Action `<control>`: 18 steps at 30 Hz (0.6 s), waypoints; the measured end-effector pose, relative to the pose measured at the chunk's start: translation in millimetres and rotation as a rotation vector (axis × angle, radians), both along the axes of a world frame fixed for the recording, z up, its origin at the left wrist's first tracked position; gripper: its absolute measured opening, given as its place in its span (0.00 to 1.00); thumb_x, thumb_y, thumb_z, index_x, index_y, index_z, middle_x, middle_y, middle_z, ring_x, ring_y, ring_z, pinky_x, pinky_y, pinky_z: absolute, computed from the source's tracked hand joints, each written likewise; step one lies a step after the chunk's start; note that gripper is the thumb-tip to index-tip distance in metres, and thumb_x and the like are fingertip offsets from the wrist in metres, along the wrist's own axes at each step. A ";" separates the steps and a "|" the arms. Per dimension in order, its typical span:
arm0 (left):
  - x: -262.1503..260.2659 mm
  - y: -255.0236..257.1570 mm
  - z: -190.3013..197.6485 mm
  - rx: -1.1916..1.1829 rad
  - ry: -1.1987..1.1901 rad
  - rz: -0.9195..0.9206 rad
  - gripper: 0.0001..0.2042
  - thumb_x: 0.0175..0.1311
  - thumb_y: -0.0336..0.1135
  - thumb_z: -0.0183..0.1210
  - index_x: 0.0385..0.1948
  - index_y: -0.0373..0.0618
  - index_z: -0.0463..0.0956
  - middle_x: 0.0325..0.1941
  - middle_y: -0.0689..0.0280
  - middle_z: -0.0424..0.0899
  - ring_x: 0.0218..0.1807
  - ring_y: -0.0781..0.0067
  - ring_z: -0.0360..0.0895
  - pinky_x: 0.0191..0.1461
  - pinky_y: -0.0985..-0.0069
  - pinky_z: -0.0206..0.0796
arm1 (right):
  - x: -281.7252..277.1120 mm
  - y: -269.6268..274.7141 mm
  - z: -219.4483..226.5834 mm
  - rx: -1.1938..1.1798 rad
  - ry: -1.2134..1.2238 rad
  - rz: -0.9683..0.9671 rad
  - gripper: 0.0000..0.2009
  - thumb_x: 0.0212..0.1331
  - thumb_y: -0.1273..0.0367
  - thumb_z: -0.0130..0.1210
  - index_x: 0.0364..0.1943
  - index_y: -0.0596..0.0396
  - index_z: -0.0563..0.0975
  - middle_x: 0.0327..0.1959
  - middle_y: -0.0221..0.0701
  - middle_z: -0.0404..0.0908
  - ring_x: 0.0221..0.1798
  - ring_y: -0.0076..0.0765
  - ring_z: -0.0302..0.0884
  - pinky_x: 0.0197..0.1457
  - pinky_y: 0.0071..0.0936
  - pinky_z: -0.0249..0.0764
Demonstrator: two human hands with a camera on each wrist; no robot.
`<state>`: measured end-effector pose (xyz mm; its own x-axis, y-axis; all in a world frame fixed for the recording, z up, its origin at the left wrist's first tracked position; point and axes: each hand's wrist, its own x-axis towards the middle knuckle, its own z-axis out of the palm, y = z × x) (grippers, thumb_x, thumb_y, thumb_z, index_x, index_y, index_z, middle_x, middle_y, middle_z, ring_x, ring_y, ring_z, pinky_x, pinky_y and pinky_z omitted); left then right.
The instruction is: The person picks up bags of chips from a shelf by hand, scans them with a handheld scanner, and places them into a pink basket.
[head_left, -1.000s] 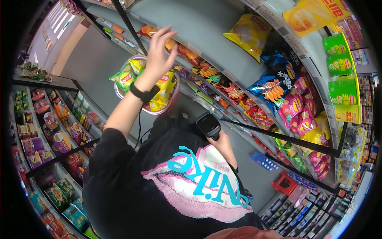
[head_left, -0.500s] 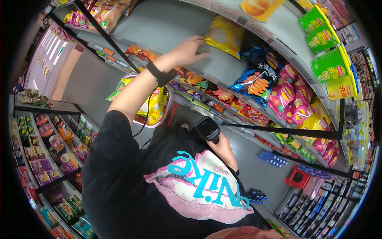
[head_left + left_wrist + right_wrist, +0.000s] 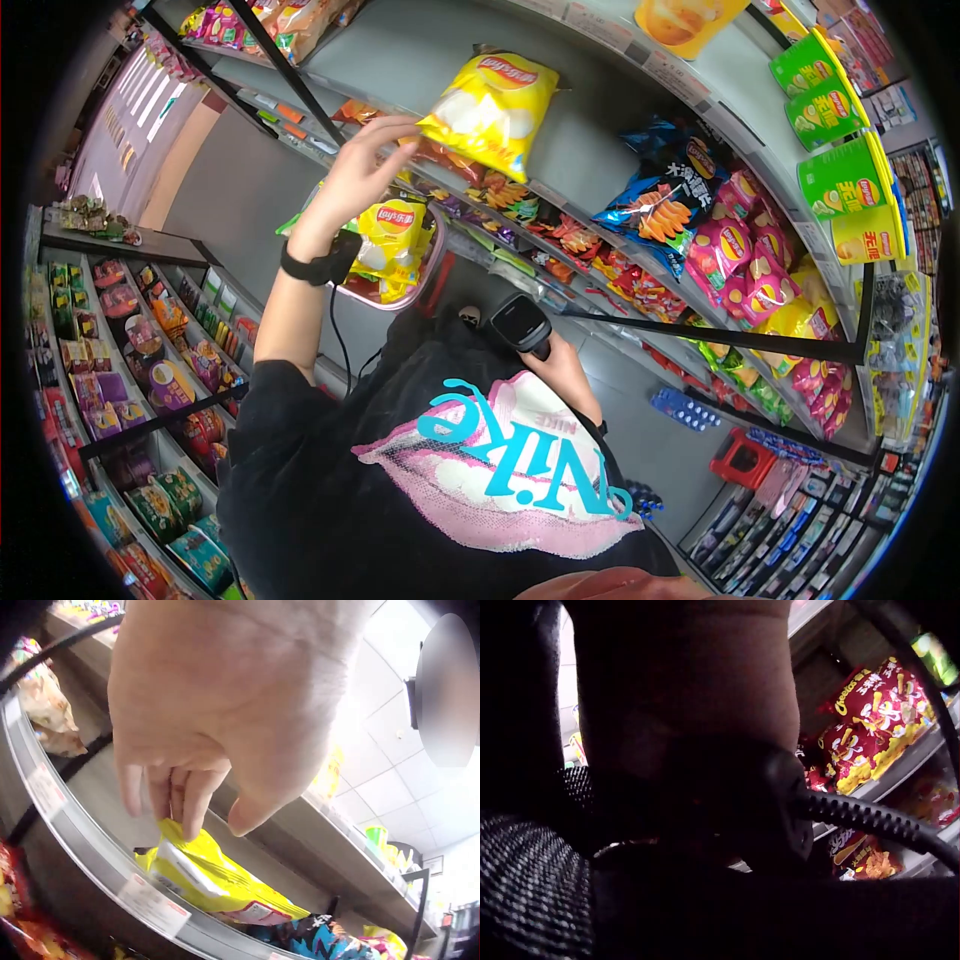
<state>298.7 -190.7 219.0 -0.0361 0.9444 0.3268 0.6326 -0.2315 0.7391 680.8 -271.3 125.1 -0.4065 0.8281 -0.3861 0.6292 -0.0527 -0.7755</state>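
My left hand [image 3: 365, 165] reaches toward the shelf from the left in the head view, fingers slightly bent. Its fingertips are at the near corner of a yellow bag of potato chips [image 3: 495, 105], which lies at the front lip of the shelf. The left wrist view has the fingers [image 3: 196, 806] touching the bag's upper edge [image 3: 214, 874], with the thumb apart from it. My right hand [image 3: 563, 370] grips the handle of a black handheld barcode scanner [image 3: 520, 322] in front of the body. Darkness and the wrist hide most of that hand in the right wrist view.
Under my left forearm stands a pink-rimmed basket [image 3: 440, 255] with yellow chip bags. Blue [image 3: 665, 195] and pink chip bags [image 3: 755, 255] fill the shelf's right part. Green canisters [image 3: 835, 185] stand above. A black cable [image 3: 343, 345] hangs from the left wrist.
My left hand reached to the yellow chip bag and drew back left. The bag has come from deeper on the shelf to its front edge. The right hand keeps holding the scanner.
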 end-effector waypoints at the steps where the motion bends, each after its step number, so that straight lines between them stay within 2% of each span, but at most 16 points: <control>1: -10.1 -7.5 -6.4 0.000 0.013 0.026 0.14 0.71 0.34 0.54 0.52 0.36 0.77 0.60 0.55 0.77 0.64 0.58 0.73 0.68 0.66 0.61 | -0.4 0.2 -0.9 0.000 -0.001 0.006 0.22 0.53 0.66 0.63 0.52 0.60 0.76 0.43 0.50 0.83 0.50 0.57 0.81 0.53 0.40 0.76; 4: -27.7 -18.3 -19.6 -0.004 -0.018 0.112 0.13 0.71 0.33 0.53 0.51 0.37 0.79 0.60 0.56 0.77 0.64 0.59 0.73 0.68 0.66 0.62 | -0.7 0.1 -6.1 -0.001 0.002 0.033 0.23 0.52 0.65 0.64 0.52 0.60 0.76 0.43 0.50 0.83 0.50 0.58 0.81 0.53 0.41 0.75; 8: -19.5 -18.0 -24.0 0.056 -0.032 0.177 0.13 0.69 0.33 0.56 0.51 0.41 0.79 0.63 0.56 0.75 0.65 0.57 0.72 0.69 0.64 0.62 | 0.3 -2.2 -6.3 0.036 0.003 0.054 0.23 0.52 0.66 0.64 0.52 0.60 0.75 0.43 0.50 0.83 0.49 0.58 0.81 0.53 0.41 0.75; 10: -3.1 -12.2 -17.9 0.265 0.124 0.279 0.15 0.65 0.34 0.60 0.53 0.45 0.78 0.67 0.56 0.72 0.68 0.55 0.69 0.70 0.62 0.61 | 1.4 -4.6 -5.7 0.055 -0.001 0.056 0.23 0.52 0.66 0.64 0.53 0.60 0.75 0.42 0.50 0.83 0.49 0.58 0.81 0.53 0.41 0.75; 11: 2.9 -8.3 -17.4 0.272 0.094 0.265 0.20 0.61 0.37 0.64 0.56 0.46 0.76 0.68 0.55 0.69 0.70 0.52 0.67 0.71 0.59 0.59 | 3.0 -6.7 -8.1 0.055 0.004 0.048 0.23 0.52 0.66 0.64 0.53 0.60 0.75 0.42 0.50 0.83 0.49 0.58 0.82 0.53 0.41 0.75; 12: 10.3 -3.8 -15.2 0.274 0.087 0.265 0.20 0.61 0.37 0.64 0.56 0.46 0.76 0.68 0.55 0.69 0.70 0.52 0.67 0.71 0.59 0.59 | 4.4 -9.0 -9.8 0.052 0.008 0.040 0.23 0.52 0.66 0.64 0.53 0.60 0.75 0.42 0.50 0.83 0.48 0.58 0.82 0.53 0.41 0.75; 14: 25.0 5.8 -9.7 0.351 0.273 0.243 0.23 0.59 0.40 0.66 0.56 0.47 0.75 0.68 0.54 0.69 0.70 0.48 0.65 0.71 0.57 0.58 | 6.7 -13.7 -11.5 0.071 -0.009 0.031 0.23 0.52 0.67 0.64 0.52 0.60 0.75 0.41 0.50 0.83 0.48 0.57 0.82 0.52 0.41 0.75; 15: 30.4 12.5 -10.9 0.342 0.291 0.236 0.28 0.57 0.48 0.68 0.59 0.49 0.74 0.69 0.51 0.68 0.71 0.44 0.63 0.72 0.55 0.57 | 7.4 -15.6 -9.6 0.063 -0.001 0.021 0.23 0.52 0.67 0.64 0.52 0.60 0.75 0.41 0.50 0.83 0.48 0.57 0.82 0.52 0.40 0.75; 16: 37.7 18.0 -9.2 0.344 0.284 0.232 0.28 0.57 0.48 0.68 0.59 0.49 0.74 0.69 0.51 0.68 0.71 0.44 0.63 0.72 0.55 0.57 | 8.3 -17.4 -7.5 0.056 0.009 0.010 0.22 0.52 0.67 0.63 0.53 0.60 0.75 0.41 0.50 0.84 0.47 0.56 0.82 0.52 0.40 0.76; 18: 49.8 27.9 -4.0 0.264 0.333 0.286 0.33 0.55 0.55 0.68 0.61 0.51 0.72 0.71 0.50 0.66 0.72 0.41 0.61 0.72 0.53 0.56 | 9.7 -21.9 -2.0 0.046 -0.013 -0.012 0.22 0.52 0.67 0.63 0.52 0.60 0.75 0.41 0.50 0.84 0.47 0.56 0.82 0.52 0.39 0.75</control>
